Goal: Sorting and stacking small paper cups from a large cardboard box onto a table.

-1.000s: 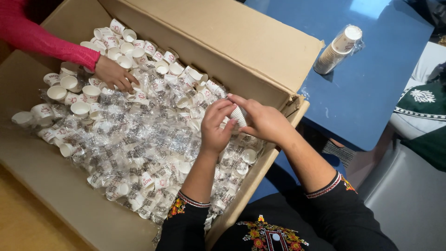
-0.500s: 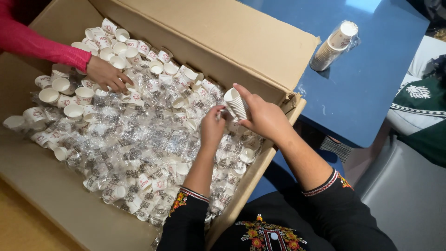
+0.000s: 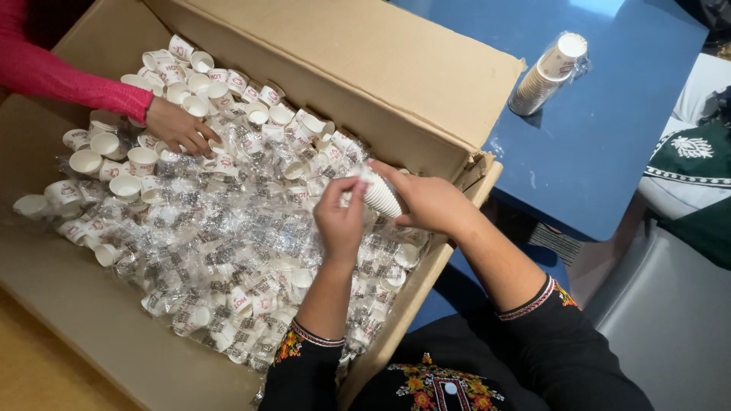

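Now that you've lifted the stack of cups (image 3: pixel 378 192) clear of the box (image 3: pixel 396 84), your right hand (image 3: pixel 430 202) grips it while your left hand (image 3: pixel 340 221) pinches its wrapper.

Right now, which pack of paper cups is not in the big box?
The wrapped stack of cups lying alone on the blue table. All the other packs are piled inside the cardboard box.

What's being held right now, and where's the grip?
A stack of white paper cups: right hand grips its side, left hand pinches its upper end. Exact finger contact is partly hidden.
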